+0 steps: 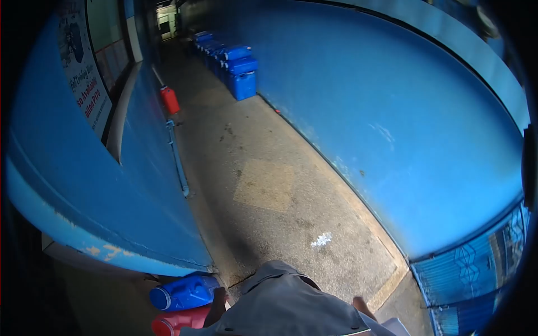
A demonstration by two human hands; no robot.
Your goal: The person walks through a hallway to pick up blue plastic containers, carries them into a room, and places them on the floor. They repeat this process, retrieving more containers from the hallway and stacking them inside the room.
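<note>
At the bottom left, my left hand (219, 298) shows as a dark shape beside the end of a blue jug (190, 292) with a pale round cap. Just below that jug lies a red jug (182, 321), close to the same hand. The fingers are too dark to make out, so a grip on either jug cannot be confirmed. On the other side of my grey clothing (280, 305), a small part of my right hand (363, 306) shows over the floor; its fingers and anything in them are hidden.
Blue containers (244, 84) line the right wall (358, 101) of a narrow passage. A red container (170, 99) and a pale blue pipe (177, 159) are along the left wall (145, 185). A white patch (321, 240) marks the concrete floor (224, 151). A blue gate (471, 269) is at right.
</note>
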